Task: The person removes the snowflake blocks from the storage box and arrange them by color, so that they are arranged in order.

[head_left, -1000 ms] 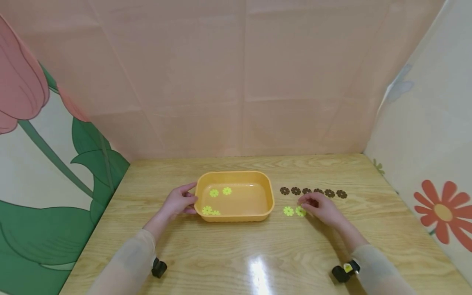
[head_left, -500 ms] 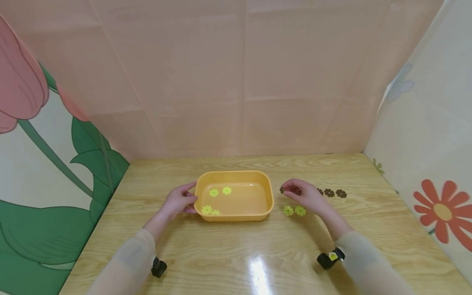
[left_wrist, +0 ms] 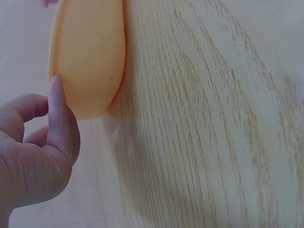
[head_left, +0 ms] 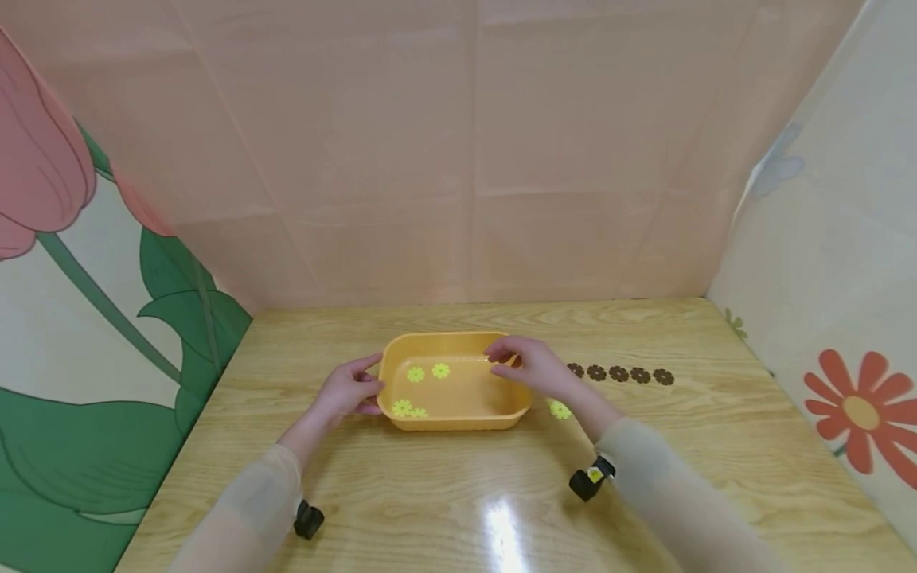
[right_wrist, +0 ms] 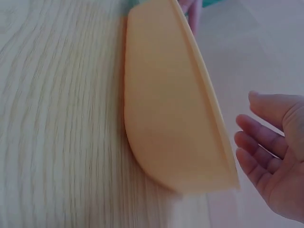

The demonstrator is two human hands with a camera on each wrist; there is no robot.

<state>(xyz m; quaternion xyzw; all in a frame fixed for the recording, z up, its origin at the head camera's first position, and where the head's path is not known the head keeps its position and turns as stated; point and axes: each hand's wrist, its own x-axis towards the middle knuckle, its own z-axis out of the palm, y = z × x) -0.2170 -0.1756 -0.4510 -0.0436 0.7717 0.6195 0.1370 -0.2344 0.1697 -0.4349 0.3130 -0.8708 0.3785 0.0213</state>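
Observation:
My left hand (head_left: 349, 390) rests at the left end of an orange plastic tub (head_left: 458, 419), its fingers spread. In the left wrist view one straight finger of that left hand (left_wrist: 33, 156) touches the tub's outer wall (left_wrist: 92, 52). Over the tub's right end is my right hand (head_left: 533, 366), thumb and fingers apart. The right wrist view shows the right hand (right_wrist: 278, 152) beside the rim with nothing visible between thumb and fingers. Inside the tub lie several yellow-green flower-shaped pieces (head_left: 440, 371), all toward the left.
Several dark brown flower-shaped pieces (head_left: 619, 374) form a row on the wooden table (head_left: 401, 493) right of the tub. A yellow-green flower piece (head_left: 559, 410) lies nearer me, partly covered by the right forearm. A pink backdrop (head_left: 458, 159) stands behind the table.
My right hand went from the yellow-green pieces to the leftmost brown flower piece, pinched it, then moved left over the tub. That piece is gone from the row. The left hand stays put.

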